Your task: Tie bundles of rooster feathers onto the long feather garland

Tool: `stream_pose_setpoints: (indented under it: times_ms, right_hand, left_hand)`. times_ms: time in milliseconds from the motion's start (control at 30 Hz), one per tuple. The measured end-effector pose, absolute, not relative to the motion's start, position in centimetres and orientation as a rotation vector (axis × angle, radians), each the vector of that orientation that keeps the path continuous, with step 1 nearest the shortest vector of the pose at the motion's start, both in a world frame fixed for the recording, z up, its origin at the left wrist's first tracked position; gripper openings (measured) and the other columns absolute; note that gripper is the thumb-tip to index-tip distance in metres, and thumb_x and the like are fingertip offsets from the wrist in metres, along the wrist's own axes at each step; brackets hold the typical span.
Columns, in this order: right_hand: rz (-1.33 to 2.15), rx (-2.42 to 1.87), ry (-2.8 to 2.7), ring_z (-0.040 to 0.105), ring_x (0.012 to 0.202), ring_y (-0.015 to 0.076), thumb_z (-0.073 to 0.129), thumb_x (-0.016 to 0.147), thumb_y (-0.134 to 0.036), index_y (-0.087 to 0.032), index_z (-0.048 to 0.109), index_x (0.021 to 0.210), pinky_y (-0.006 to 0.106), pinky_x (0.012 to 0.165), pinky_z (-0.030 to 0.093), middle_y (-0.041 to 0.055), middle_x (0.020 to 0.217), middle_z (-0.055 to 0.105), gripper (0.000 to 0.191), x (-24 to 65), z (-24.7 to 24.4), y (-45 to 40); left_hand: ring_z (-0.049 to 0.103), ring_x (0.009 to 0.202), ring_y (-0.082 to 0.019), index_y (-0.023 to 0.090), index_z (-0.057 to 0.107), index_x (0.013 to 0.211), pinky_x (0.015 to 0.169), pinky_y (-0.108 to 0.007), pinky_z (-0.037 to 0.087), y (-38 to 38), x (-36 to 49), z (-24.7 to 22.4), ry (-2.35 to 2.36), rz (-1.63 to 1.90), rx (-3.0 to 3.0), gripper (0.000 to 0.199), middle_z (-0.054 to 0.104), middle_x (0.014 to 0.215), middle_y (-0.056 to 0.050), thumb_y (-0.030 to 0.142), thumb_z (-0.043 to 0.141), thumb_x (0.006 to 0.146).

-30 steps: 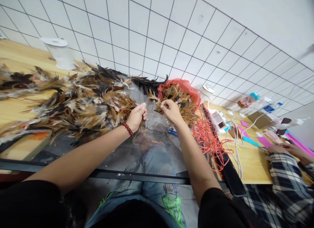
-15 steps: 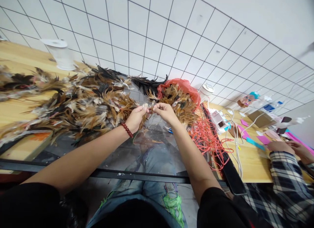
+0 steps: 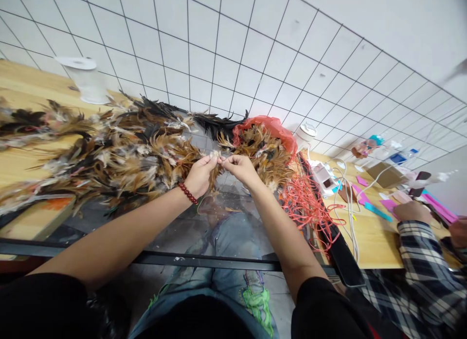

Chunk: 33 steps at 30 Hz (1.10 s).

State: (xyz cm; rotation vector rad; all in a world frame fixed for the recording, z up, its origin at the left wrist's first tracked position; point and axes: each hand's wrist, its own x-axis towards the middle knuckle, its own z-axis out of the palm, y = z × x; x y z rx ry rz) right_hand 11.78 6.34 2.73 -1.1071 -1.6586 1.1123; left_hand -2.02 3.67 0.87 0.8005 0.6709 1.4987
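Note:
My left hand (image 3: 202, 174), with a dark red bead bracelet (image 3: 188, 193) at the wrist, is closed in a pinch on a small tuft of pale feathers (image 3: 216, 154). Brown feathers hang just below its fingers. My right hand (image 3: 241, 169) is also pinched, its fingertips meeting those of the left. Whatever lies between the right fingertips is too small to make out. To the left spreads a large heap of brown, white and black feathers (image 3: 134, 169). Beyond my right hand, more brown feathers (image 3: 268, 151) lie by a red plastic bag (image 3: 279, 130).
Tangled red string (image 3: 306, 203) lies right of my forearm, beside white cables (image 3: 352, 222) and a white device (image 3: 324, 177). A white spool-like container (image 3: 87, 81) stands at back left, a lidded white cup (image 3: 306, 132) at back right. Another person's plaid sleeve (image 3: 423, 251) is at far right.
My right hand has moved slightly left, bringing its fingertips against the left ones. My left hand has stayed nearly in place. The other person's hands at far right have shifted apart.

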Motion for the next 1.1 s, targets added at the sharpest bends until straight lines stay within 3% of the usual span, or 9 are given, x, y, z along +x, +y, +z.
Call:
stream_pose_setpoints:
  times_ms: [133, 233, 333, 433, 567, 833, 1100]
  right_hand:
    - [1.137, -1.141, -1.615, 0.047, 0.057, 0.0079, 0.076, 0.065, -0.043, -0.016, 0.064, 0.069, 0.022, 0.057, 0.039, -0.0037, 0.061, 0.058, 0.030, 12.1, 3.9, 6.1]
    - [1.209, -1.064, -1.559, 0.045, 0.055, 0.0068, 0.072, 0.072, -0.044, -0.016, 0.070, 0.092, 0.021, 0.055, 0.040, -0.0015, 0.073, 0.064, 0.035, 12.5, 4.6, 6.2]
    - [1.126, -1.006, -1.633, 0.054, 0.066, 0.0089, 0.065, 0.080, -0.039, -0.021, 0.070, 0.112, 0.023, 0.061, 0.047, 0.0025, 0.097, 0.070, 0.037, 12.7, 4.7, 6.3]
    - [0.975, -1.005, -1.783, 0.061, 0.087, 0.0138, 0.058, 0.086, -0.033, -0.022, 0.072, 0.111, 0.025, 0.072, 0.051, 0.0052, 0.112, 0.069, 0.031, 12.6, 4.4, 6.4]
    - [0.886, -1.037, -1.898, 0.063, 0.094, 0.0152, 0.057, 0.087, -0.027, -0.020, 0.074, 0.106, 0.027, 0.079, 0.051, 0.0060, 0.106, 0.070, 0.026, 12.6, 4.3, 6.5]
    - [1.147, -1.085, -1.622, 0.054, 0.060, 0.0079, 0.068, 0.080, -0.036, -0.017, 0.071, 0.109, 0.024, 0.064, 0.048, 0.0024, 0.090, 0.070, 0.035, 12.8, 3.9, 7.2]
    - [1.114, -1.002, -1.718, 0.053, 0.062, 0.0085, 0.061, 0.084, -0.034, -0.017, 0.073, 0.102, 0.024, 0.067, 0.047, 0.0008, 0.080, 0.067, 0.028, 12.8, 4.4, 6.8]
  left_hand:
    - [0.058, 0.073, -0.011, 0.014, 0.064, 0.067, 0.081, -0.026, 0.049, 3.9, -2.6, 1.3, 0.616, 1.444, 0.729, 0.018, 0.061, 0.073, -0.001, 0.024, 0.074, 0.078]
    - [0.059, 0.075, -0.012, 0.014, 0.062, 0.066, 0.083, -0.029, 0.051, 4.0, -2.9, 1.5, 0.579, 1.409, 0.730, 0.020, 0.059, 0.072, -0.001, 0.024, 0.075, 0.077]
    - [0.060, 0.075, -0.013, 0.014, 0.062, 0.066, 0.082, -0.031, 0.052, 3.9, -3.0, 1.5, 0.572, 1.387, 0.749, 0.020, 0.060, 0.074, -0.002, 0.024, 0.077, 0.075]
    - [0.060, 0.073, -0.013, 0.013, 0.064, 0.067, 0.079, -0.030, 0.053, 3.8, -2.8, 1.4, 0.578, 1.372, 0.746, 0.018, 0.062, 0.074, -0.003, 0.023, 0.076, 0.075]
    - [0.060, 0.070, -0.012, 0.013, 0.064, 0.068, 0.076, -0.029, 0.052, 3.7, -2.8, 1.4, 0.623, 1.363, 0.758, 0.017, 0.062, 0.074, -0.003, 0.023, 0.073, 0.079]
    - [0.061, 0.071, -0.012, 0.013, 0.064, 0.068, 0.078, -0.029, 0.051, 3.9, -2.9, 1.0, 0.640, 1.380, 0.837, 0.020, 0.064, 0.074, -0.003, 0.026, 0.077, 0.075]
    - [0.060, 0.071, -0.014, 0.014, 0.065, 0.065, 0.075, -0.028, 0.050, 3.6, -2.7, 1.0, 0.640, 1.369, 0.914, 0.022, 0.063, 0.071, -0.003, 0.030, 0.077, 0.074]
